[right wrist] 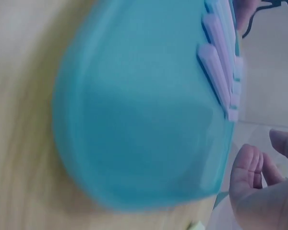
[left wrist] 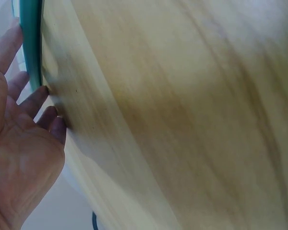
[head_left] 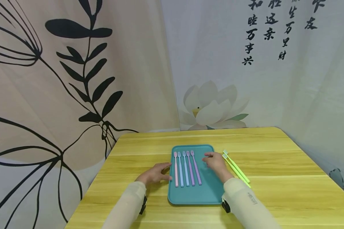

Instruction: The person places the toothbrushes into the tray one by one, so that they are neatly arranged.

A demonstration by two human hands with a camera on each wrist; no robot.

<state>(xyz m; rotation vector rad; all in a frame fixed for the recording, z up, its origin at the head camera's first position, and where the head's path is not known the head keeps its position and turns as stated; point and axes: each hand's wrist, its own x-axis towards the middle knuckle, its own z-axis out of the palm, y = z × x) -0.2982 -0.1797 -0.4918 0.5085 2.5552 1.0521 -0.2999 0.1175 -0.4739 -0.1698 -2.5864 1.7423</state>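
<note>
A teal tray [head_left: 209, 192] holds several toothbrushes side by side on its left half: a pink toothbrush [head_left: 176, 170], two blue toothbrushes [head_left: 181, 171] and two purple toothbrushes [head_left: 190, 170]. My left hand [head_left: 154, 174] is at the tray's left edge, fingers extended and thumb apart, seeming to touch the rim. Over the right part of the tray hovers my right hand [head_left: 217, 163], its fingers loosely bent and nothing between them. In the right wrist view, a gap separates this hand [right wrist: 264, 191] from the purple toothbrushes [right wrist: 213, 72].
Two green toothbrushes [head_left: 239, 170] lie on the wooden table [head_left: 286, 184] just right of the tray, partly behind the right forearm. Printed curtains [head_left: 143, 79] hang behind and beside the table.
</note>
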